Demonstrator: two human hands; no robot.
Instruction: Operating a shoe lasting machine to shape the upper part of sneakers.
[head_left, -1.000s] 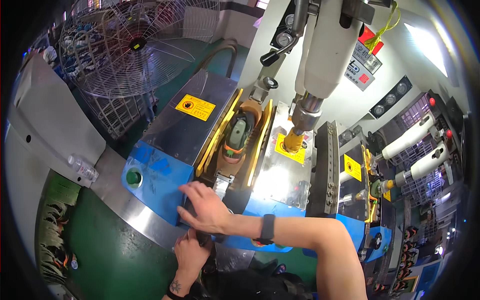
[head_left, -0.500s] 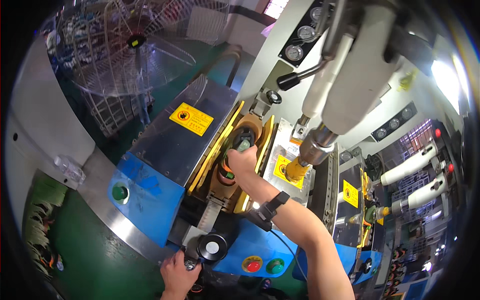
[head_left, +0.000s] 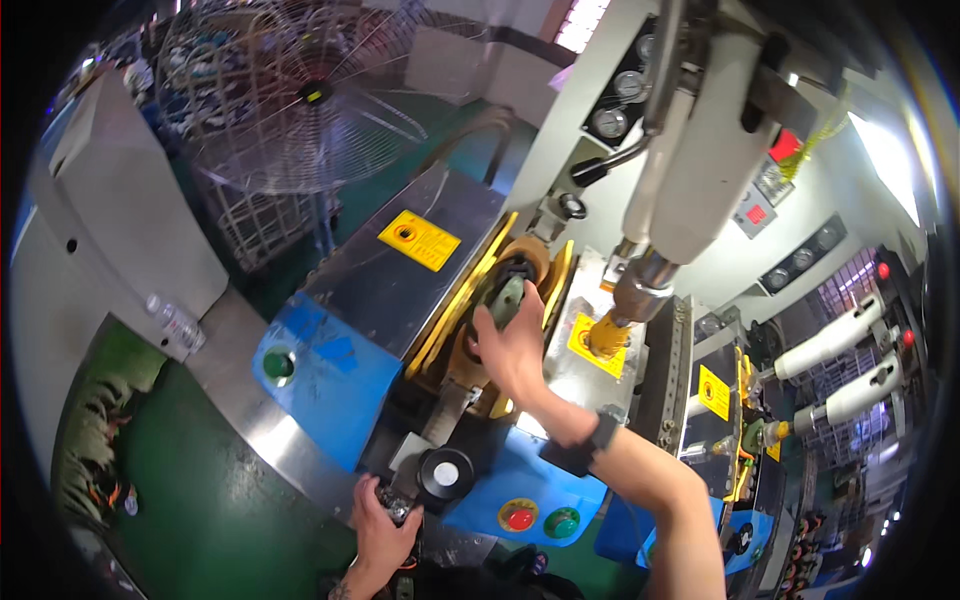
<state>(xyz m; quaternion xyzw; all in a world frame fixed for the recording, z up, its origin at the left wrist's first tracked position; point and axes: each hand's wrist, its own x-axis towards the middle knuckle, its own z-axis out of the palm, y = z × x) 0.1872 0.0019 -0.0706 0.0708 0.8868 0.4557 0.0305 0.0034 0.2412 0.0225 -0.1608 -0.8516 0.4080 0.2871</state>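
My right hand (head_left: 515, 345) reaches into the press bay, its fingers and thumb closed around a dark green shoe (head_left: 508, 298). The shoe sits lengthwise in the brown cradle (head_left: 530, 248), between two yellow side pads (head_left: 462, 292); its near end is hidden by my hand. Lower down, my left hand (head_left: 380, 530) has its fingers wrapped round a dark knurled knob (head_left: 396, 506), just beside the round black handwheel (head_left: 445, 474) at the front of the machine.
A white press arm with a yellow-wrapped end (head_left: 608, 338) hangs right of the bay. Red (head_left: 519, 516) and green (head_left: 562, 522) buttons sit on the blue front panel. A large fan (head_left: 314, 92) stands at far left, a plastic bottle (head_left: 178, 322) below it. Another press (head_left: 840, 400) is at right.
My view has swung left, so the machine appears farther right. My right thumb and fingers now spread wider across the shoe. My left hand stays at the knob.
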